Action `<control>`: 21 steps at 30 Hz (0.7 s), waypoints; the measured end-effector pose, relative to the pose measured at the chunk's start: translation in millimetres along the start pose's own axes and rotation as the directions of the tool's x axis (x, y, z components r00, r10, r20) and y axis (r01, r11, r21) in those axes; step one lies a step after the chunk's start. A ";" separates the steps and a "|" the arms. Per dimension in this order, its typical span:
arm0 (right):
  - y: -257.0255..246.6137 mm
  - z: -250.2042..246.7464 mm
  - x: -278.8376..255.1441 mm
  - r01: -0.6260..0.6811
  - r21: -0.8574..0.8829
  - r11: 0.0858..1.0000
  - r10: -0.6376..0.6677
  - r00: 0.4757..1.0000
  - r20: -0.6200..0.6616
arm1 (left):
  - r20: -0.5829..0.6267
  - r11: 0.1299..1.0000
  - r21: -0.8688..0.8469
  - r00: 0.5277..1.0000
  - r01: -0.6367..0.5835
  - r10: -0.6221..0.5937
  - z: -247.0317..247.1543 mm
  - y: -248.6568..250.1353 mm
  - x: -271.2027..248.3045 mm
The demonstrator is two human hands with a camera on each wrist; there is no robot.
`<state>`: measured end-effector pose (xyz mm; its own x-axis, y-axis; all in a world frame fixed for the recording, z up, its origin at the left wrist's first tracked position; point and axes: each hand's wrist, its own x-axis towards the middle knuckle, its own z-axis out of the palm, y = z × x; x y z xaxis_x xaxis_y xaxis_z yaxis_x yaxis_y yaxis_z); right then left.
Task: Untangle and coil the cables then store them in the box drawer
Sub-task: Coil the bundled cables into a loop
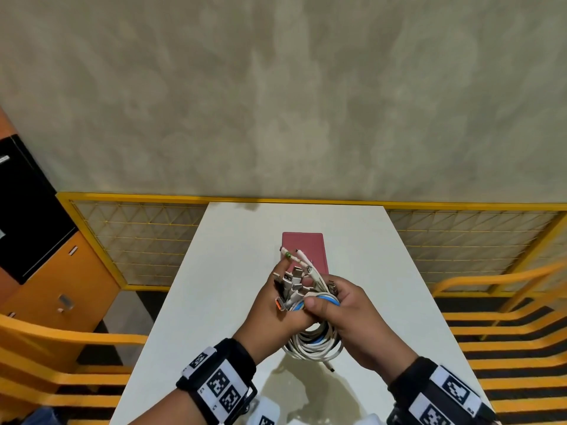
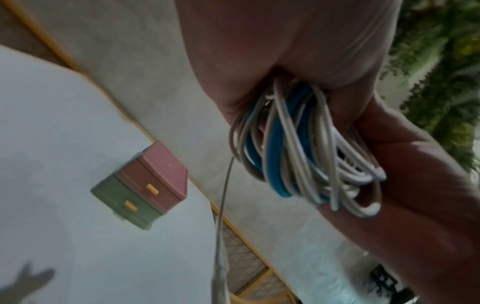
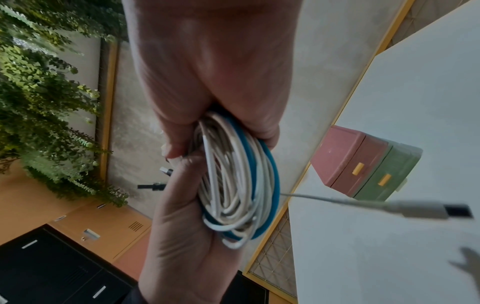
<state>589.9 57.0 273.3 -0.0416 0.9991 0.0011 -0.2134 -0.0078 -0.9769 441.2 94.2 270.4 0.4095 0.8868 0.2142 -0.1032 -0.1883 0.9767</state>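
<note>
Both hands hold one coiled bundle of cables [image 1: 313, 342] above the white table [image 1: 214, 271], white strands with a blue one among them [image 2: 275, 156] [image 3: 241, 181]. My left hand [image 1: 273, 308] grips the bundle's left side, where several plugs [image 1: 294, 280] stick up past its fingers. My right hand [image 1: 340, 305] grips the right side, thumb pressed over the blue strand. One loose plug end [image 3: 426, 209] trails below the coil. The small box with drawers [image 1: 305, 251] stands just beyond the hands: pink drawer over green [image 2: 145, 191] [image 3: 363, 166], both closed.
A yellow mesh fence [image 1: 138, 240] runs behind the table's far edge. An orange cabinet [image 1: 61, 286] with a black top stands at the left. Yellow railings [image 1: 506, 332] flank both sides. Green foliage [image 3: 39, 82] covers a wall.
</note>
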 end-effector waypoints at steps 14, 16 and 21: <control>15.7 -6.8 3.5 -0.025 -0.338 0.941 0.005 0.998 -0.058 | 0.040 0.890 0.401 0.966 0.218 -0.255 -10.4 -4.3 2.5; 13.2 -6.2 3.4 -0.026 -0.361 0.932 0.010 0.999 -0.047 | 0.025 0.879 0.430 0.970 0.207 -0.241 -11.3 -2.7 2.3; 4.9 -0.9 8.5 -0.010 -0.293 0.956 -0.006 0.999 -0.052 | 0.095 0.955 0.090 0.952 0.284 -0.292 -5.3 5.1 4.9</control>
<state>589.4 65.5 268.4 0.0100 0.9999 -0.0044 0.0820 -0.0052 -0.9966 437.9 99.8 276.4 0.5059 0.8589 -0.0799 0.0991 0.0341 0.9945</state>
